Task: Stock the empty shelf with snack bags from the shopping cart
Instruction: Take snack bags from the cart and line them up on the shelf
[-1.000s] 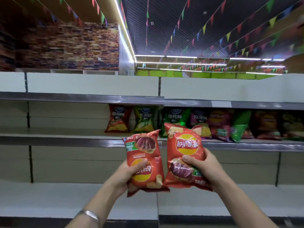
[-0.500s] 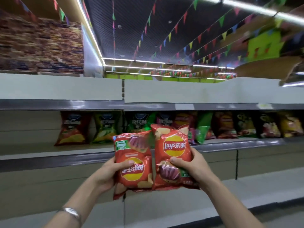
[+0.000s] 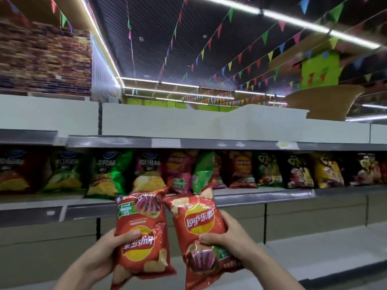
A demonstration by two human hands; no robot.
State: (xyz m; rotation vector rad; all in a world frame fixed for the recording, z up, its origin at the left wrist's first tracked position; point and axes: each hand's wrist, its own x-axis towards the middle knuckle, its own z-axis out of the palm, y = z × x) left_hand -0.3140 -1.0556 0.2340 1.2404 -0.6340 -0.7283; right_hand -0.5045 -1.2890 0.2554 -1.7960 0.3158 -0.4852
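Left hand (image 3: 104, 254) grips inverted red chip bag (image 3: 142, 233); right hand (image 3: 232, 237) grips upright red chip bag (image 3: 199, 231); both before stocked shelf (image 3: 261, 197).

You held two red Lay's bags, one upside down (image 3: 141, 233) in your left hand (image 3: 100, 256) and one upright (image 3: 201, 233) in your right hand (image 3: 234, 237), so two hands and two bags were up in front of you. Behind them, the stocked shelf (image 3: 261, 195) carried one row of about twelve or thirteen standing snack bags (image 3: 240, 170); blur at both ends kept the count from being exact. You had three shelf levels in sight, and overhead several strings of coloured pennants (image 3: 247, 65) ran beside a few long light strips (image 3: 293, 19).
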